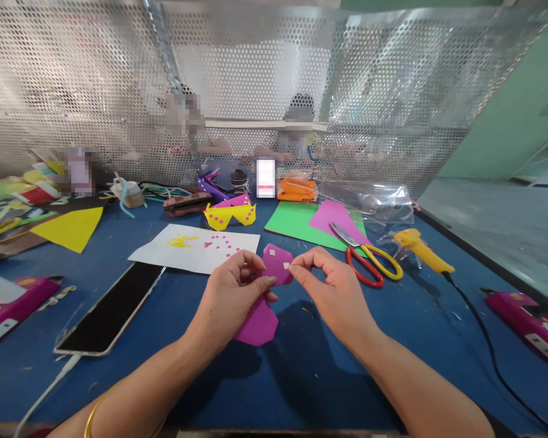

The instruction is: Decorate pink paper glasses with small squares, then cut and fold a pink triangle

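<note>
My left hand (231, 292) pinches a magenta foam cut-out (261, 319) shaped like glasses and holds it just above the blue table. Small white squares dot the cut-out's upper lobe. My right hand (331, 286) is closed in a pinch at the cut-out's upper right edge, its fingertips touching a tiny white square there. A white paper sheet (196, 248) with yellow and pink bits lies just behind my hands. Yellow foam glasses (231, 216) sit farther back.
A phone (112, 307) on a cable lies to the left. Red and yellow scissors (369, 261) and a yellow glue gun (422, 249) lie to the right by green and pink sheets (296, 222). Pink devices sit at both table edges. A perforated metal screen stands behind, with people beyond it.
</note>
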Available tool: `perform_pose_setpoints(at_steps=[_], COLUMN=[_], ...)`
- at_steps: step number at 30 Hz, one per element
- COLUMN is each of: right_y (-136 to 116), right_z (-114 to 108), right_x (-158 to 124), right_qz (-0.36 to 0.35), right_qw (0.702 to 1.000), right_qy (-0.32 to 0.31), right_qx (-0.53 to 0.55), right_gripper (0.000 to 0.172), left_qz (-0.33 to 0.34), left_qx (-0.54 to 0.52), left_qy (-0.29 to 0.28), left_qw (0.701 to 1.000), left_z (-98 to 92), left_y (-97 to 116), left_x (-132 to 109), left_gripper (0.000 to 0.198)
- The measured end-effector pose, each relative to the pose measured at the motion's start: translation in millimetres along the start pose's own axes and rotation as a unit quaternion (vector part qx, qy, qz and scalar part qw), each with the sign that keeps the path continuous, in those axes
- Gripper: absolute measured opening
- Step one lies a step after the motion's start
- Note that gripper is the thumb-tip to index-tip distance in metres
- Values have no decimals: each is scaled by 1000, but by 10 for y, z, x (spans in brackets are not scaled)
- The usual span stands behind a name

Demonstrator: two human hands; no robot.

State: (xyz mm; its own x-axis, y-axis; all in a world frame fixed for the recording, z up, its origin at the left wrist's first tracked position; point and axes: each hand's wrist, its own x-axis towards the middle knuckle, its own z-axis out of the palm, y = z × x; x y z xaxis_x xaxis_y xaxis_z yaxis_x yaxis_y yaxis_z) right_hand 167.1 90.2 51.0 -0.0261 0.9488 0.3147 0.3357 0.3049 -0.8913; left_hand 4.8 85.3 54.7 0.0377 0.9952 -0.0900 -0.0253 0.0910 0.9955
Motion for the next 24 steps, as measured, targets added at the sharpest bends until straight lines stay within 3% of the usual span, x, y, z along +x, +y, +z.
perform_pose_setpoints(at_steps=[4,8,17,24], right_y=[17,45,65,54], right_z=[26,55,90,74], right_x=[-2,-5,-4,-11], right_qz=[-10,-28,-26,7], right_qw=[1000,1000,1000,999], right_qy=[7,9,8,-11], right_qx=[1,-8,-3,39], right_gripper=[13,14,13,13], left_qz=[-6,-7,-50,-43], left_qx=[-3,-9,-16,-7], left_qy=[7,-26,-33,-33], left_qw=[1000,1000,998,999], left_z=[13,12,8,0], left_y=[-6,-19,10,13], left_x=[2,2,-37,-38], left_gripper=[38,49,16,17])
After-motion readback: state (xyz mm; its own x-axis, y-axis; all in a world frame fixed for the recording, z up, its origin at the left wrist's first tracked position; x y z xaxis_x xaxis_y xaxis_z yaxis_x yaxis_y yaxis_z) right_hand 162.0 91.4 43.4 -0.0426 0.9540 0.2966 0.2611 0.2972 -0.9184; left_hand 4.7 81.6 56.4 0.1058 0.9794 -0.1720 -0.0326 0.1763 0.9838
